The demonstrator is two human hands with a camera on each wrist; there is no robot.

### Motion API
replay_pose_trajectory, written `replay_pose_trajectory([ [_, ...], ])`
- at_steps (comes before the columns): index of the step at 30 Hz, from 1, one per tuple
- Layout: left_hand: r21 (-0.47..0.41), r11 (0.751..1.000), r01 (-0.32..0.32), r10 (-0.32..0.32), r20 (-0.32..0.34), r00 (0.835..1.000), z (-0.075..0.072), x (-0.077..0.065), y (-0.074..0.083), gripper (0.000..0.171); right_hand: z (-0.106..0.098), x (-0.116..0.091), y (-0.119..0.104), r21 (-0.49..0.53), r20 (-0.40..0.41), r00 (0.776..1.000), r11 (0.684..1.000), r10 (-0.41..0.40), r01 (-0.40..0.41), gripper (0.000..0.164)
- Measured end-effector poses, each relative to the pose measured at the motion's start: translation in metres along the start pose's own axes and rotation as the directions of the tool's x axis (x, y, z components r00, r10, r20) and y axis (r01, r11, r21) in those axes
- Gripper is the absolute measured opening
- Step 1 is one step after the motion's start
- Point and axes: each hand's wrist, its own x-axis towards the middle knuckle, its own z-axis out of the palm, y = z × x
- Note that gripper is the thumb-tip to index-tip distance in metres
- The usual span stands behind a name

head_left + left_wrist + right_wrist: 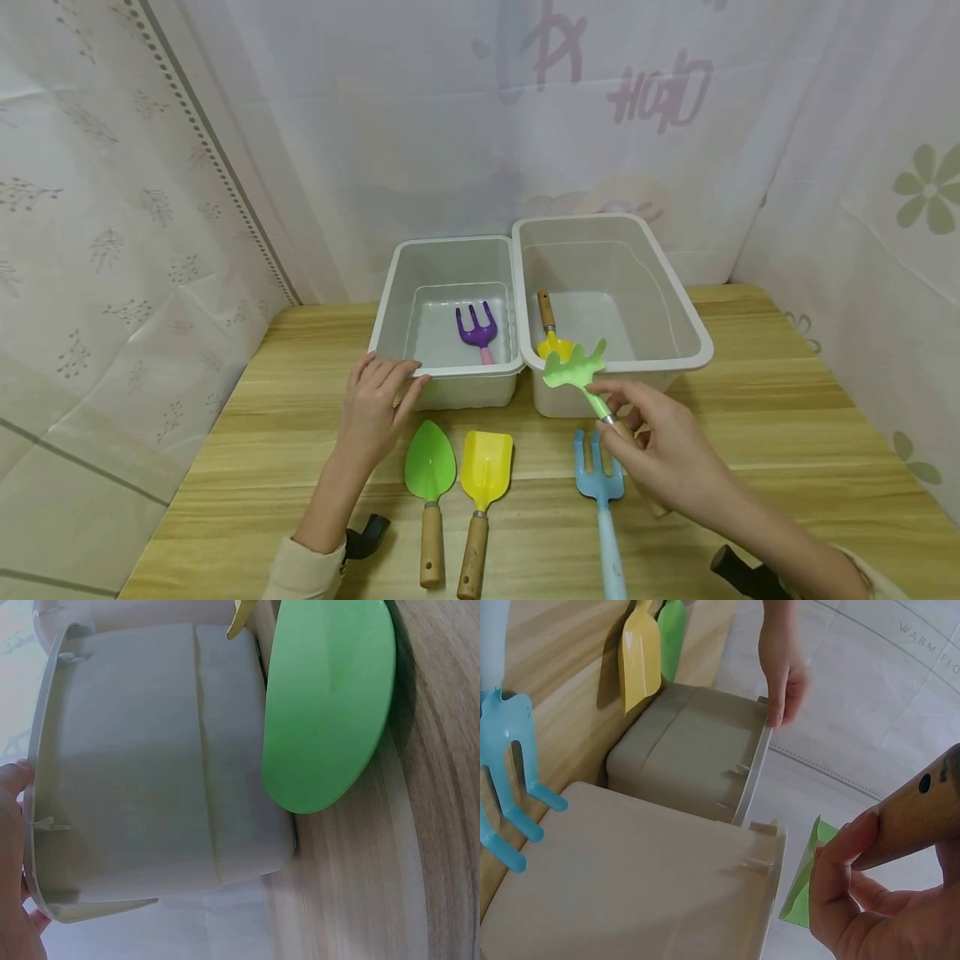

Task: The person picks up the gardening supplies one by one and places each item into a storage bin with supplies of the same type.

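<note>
On the desk (780, 408), one blue fork (600, 486) lies before the big bin (558, 402), one green trowel (431, 462) and one yellow trowel (486, 471) front-left. By its front rim the right hand (667, 446) grips one green rake (576, 372); to its left, the left hand (370, 408) holds the small bin (468, 392). The big bin contains one yellow tool (547, 315); the small bin, one purple fork (477, 335).

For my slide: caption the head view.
Right hand holds green rake near right bin; left hand grips left bin.
</note>
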Motion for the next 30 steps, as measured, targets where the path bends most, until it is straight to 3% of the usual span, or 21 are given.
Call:
replay_pose_trajectory([
  [30, 0.004, 1.0, -0.001, 0.001, 0.012, 1.0, -0.001, 0.0, 0.0, 0.063, 0.002, 0.029, -0.003, -0.035, 0.02, 0.999, 0.999, 0.034, -0.034, 0.035],
])
